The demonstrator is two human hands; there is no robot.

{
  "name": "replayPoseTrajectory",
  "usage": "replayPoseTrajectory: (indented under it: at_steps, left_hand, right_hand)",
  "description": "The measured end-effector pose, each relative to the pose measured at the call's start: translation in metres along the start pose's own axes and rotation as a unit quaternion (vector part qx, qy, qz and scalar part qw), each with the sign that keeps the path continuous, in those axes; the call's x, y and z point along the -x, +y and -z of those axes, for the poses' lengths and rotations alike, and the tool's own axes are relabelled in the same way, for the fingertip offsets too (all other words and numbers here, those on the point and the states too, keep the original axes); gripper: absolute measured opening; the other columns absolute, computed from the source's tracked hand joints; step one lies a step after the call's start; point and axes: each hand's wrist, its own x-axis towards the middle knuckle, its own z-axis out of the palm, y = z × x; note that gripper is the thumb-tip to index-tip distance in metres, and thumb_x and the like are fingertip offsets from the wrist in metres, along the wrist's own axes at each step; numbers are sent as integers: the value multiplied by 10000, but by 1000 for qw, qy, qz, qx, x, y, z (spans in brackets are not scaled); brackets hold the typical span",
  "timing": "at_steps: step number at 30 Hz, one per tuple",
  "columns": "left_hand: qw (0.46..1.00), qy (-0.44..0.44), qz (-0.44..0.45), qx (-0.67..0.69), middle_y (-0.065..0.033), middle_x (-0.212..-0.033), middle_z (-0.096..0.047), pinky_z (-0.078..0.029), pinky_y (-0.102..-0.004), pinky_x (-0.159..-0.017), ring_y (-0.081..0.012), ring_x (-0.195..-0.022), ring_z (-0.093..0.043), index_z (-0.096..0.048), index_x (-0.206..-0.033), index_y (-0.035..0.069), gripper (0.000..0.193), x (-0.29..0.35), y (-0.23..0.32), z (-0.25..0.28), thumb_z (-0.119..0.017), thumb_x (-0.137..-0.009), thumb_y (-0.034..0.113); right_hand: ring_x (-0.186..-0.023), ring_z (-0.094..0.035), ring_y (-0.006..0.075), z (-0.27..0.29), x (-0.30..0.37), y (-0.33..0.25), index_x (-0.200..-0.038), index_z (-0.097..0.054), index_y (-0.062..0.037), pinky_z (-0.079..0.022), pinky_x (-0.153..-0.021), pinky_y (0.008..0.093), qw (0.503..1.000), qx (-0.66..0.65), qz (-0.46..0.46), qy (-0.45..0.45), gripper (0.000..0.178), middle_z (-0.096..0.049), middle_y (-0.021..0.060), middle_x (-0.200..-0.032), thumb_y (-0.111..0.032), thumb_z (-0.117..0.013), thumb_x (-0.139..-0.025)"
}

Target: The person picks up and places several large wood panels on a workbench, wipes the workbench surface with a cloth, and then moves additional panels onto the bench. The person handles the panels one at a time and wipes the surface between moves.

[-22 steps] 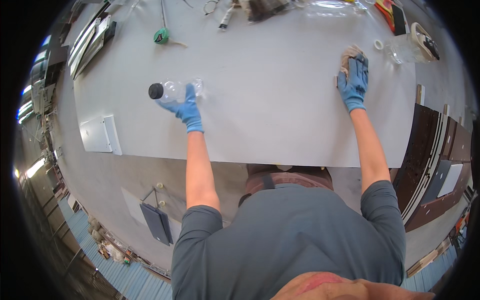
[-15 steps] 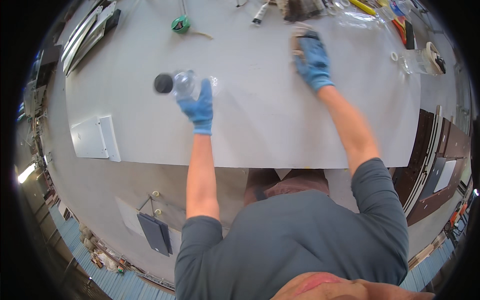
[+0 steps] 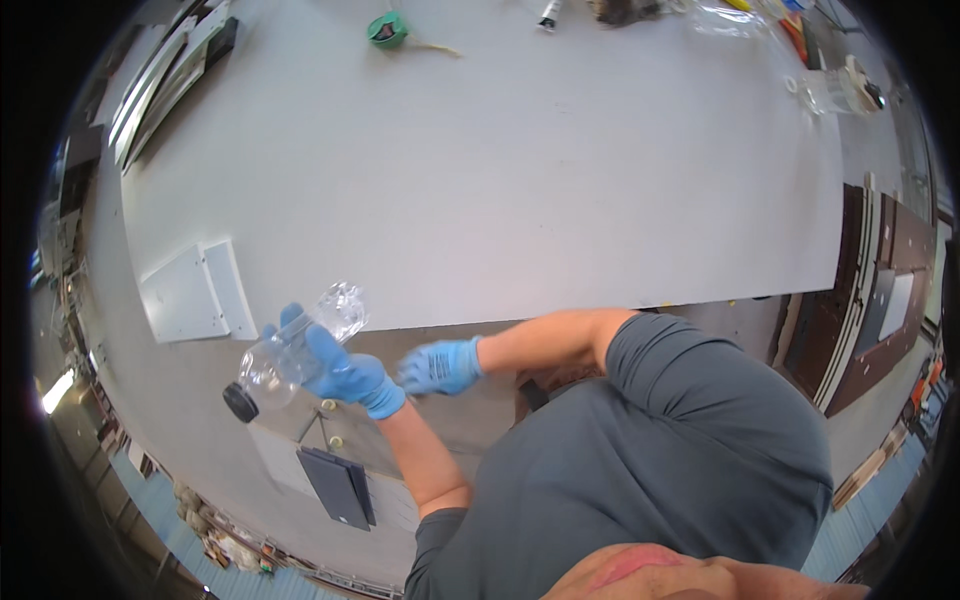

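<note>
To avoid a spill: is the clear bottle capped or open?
Capped: a black cap sits on the clear bottle, held tipped in the left hand.

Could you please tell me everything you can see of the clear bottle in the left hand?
The bottle is clear, looks like thin plastic, and has a black cap at its lower-left end. Its moulded base points up and right. It lies tilted, held in the air off the near edge of the grey table, above the floor. Only the blue-gloved left hand touches it, wrapped around its middle. I cannot tell whether it holds any liquid.
</note>
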Motion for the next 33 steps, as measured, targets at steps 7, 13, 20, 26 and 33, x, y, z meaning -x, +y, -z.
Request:
replayPoseTrajectory:
  at_steps: [7, 13, 20, 26, 33]
  left_hand:
    - [998, -28, 51, -21, -199, -1156, -702, -494, -505, -1100, -340, -1109, -672, -582, -1296, -114, 484, 10, 22, -32, -520, -1101, 324]
    - [958, -148, -231, -87, -196, -1105, -711, -400, -540, -1186, -364, -1026, -682, -664, -1061, -88, 635, 5, 75, -104, -316, -1143, 437]
    - [939, -214, -267, 21, -241, -1236, -680, -488, -537, -1124, -374, -1147, -661, -677, -1190, -73, 480, 42, 140, -207, -432, -1116, 333]
    - [956, -218, -86, 179, -227, -1136, -720, -430, -546, -1169, -392, -1158, -649, -713, -1106, -93, 695, 95, 191, -260, -313, -1144, 475]
    - [945, -214, -53, 242, -256, -1409, -615, -545, -487, -1079, -360, -1219, -665, -627, -1333, -142, 635, 96, 182, -262, -528, -1099, 440]
  right_hand:
    - [-1548, -376, 414, 85, 48, 61, -1375, -606, -30, -275, -1302, 516, 929, 286, -146, 182, 517, -433, 222, -1644, -215, -633, -893]
    - [-1539, -388, 382, 175, 185, 67, -1576, -411, 34, -228, -1337, 499, 851, 282, -291, 334, 664, -429, 221, -1638, -108, -511, -934]
    - [-1563, -355, 351, 222, 646, -51, -1597, -424, 0, -240, -1327, 419, 468, 464, -610, 441, 568, -404, 212, -1665, -78, -457, -1035]
    - [-938, -726, 242, 183, 904, -296, -1023, -763, -9, -593, -757, 352, -1, 200, -825, 529, 250, -762, 146, -1016, -158, -567, -977]
    - [-1523, -391, 402, 171, 829, -183, -1466, -571, -71, -274, -1274, 522, 290, 545, -730, 293, 500, -488, 198, -1609, -216, -560, -988]
